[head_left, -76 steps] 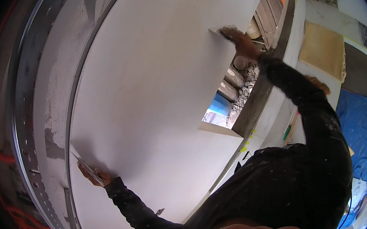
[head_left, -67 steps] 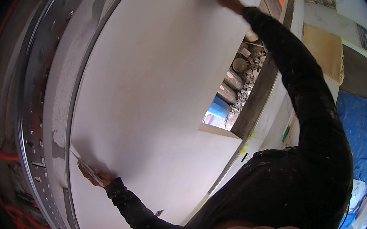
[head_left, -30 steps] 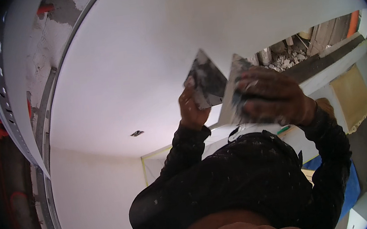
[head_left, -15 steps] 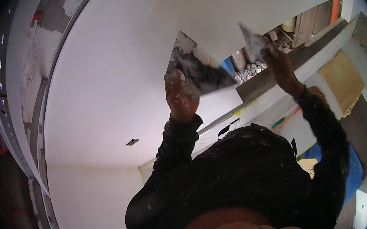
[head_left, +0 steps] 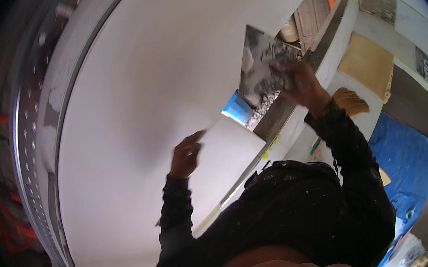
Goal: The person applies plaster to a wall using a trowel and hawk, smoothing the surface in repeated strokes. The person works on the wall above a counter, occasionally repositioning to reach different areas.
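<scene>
My right hand (head_left: 304, 86) grips a broad putty knife (head_left: 261, 58). Its flat metal blade is turned to view, smeared with grey and white filler. Lower and to the left, my left hand (head_left: 186, 156) is closed in front of the smooth white surface (head_left: 118, 117). A thin sliver past its fingertips looks like the other putty knife seen edge-on; its blade face is hidden. Neither hand touches the other. I cannot tell whether either blade meets the white surface.
A perforated metal profile (head_left: 27, 153) runs down the left. At right are a dark ledge (head_left: 280, 116), a blue object (head_left: 237, 108), loose gravel (head_left: 263, 108), a brown-bristled brush (head_left: 350, 102), a tan board (head_left: 367, 62) and a blue sheet (head_left: 404, 152).
My left hand has moved left and down, its blade turning from face-on to edge-on. My right hand's blade has turned face-on. The whole view has shifted.
</scene>
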A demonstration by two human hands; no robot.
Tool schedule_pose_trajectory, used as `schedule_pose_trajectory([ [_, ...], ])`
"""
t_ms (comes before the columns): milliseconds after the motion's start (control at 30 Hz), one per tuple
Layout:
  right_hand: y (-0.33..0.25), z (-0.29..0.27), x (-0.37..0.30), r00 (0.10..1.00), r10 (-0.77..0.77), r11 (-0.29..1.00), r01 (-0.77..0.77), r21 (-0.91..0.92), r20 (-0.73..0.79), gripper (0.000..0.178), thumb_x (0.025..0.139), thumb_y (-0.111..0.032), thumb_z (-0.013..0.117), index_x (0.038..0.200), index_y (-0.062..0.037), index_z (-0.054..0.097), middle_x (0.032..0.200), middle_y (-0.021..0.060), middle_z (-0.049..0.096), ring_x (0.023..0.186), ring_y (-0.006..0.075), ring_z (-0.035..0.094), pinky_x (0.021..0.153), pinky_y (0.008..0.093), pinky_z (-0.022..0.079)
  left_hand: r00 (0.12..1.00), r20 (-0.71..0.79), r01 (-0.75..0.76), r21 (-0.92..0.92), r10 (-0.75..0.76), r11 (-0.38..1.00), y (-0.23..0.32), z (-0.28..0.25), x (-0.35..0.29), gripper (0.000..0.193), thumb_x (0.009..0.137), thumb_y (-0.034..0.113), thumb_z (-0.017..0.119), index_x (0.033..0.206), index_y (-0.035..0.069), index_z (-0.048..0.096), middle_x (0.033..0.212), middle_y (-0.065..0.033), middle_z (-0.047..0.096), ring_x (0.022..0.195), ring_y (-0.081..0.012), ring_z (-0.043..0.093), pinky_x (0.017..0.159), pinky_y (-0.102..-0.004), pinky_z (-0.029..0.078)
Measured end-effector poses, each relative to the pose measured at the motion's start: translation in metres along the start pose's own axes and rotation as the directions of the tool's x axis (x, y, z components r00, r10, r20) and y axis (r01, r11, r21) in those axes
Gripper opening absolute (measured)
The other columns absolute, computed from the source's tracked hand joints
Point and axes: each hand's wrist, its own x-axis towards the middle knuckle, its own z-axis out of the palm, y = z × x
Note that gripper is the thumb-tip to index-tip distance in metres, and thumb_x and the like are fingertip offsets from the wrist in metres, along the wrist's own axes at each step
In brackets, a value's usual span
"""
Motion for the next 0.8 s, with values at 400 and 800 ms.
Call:
schedule_pose_trajectory([
  [400, 0.180, -0.214, 0.241, 0.992, 0.017, 0.990, -0.034, -0.136, -0.124, 0.011, 0.083, -0.011, 0.055, 0.079, -0.0033, 0.063, 0.080, 0.0019, 0.061, 0.072, 0.0162, 0.057, 0.062, 0.0349, 0.045, 0.248, -0.953, 0.281, 0.244, 0.175, 0.928, -0.095, -0.212, -0.060, 0.043, 0.097, 0.033, 0.043, 0.073, -0.003, 0.044, 0.067, -0.0074, 0.045, 0.065, -0.0171, 0.039, 0.059, -0.0335, 0.034],
  [800, 0.158, -0.053, 0.173, 0.976, -0.127, 0.552, -0.079, -0.830, -0.177, 0.041, 0.081, -0.006, 0.046, 0.121, -0.0009, 0.053, 0.106, 0.0303, 0.057, 0.102, 0.0440, 0.056, 0.091, 0.0466, 0.044, 0.150, -0.920, 0.065, 0.375, 0.362, 0.925, -0.131, -0.222, -0.054, 0.070, 0.093, 0.059, 0.033, 0.081, -0.007, 0.054, 0.075, -0.0129, 0.054, 0.066, -0.0220, 0.050, 0.059, -0.0350, 0.041],
])
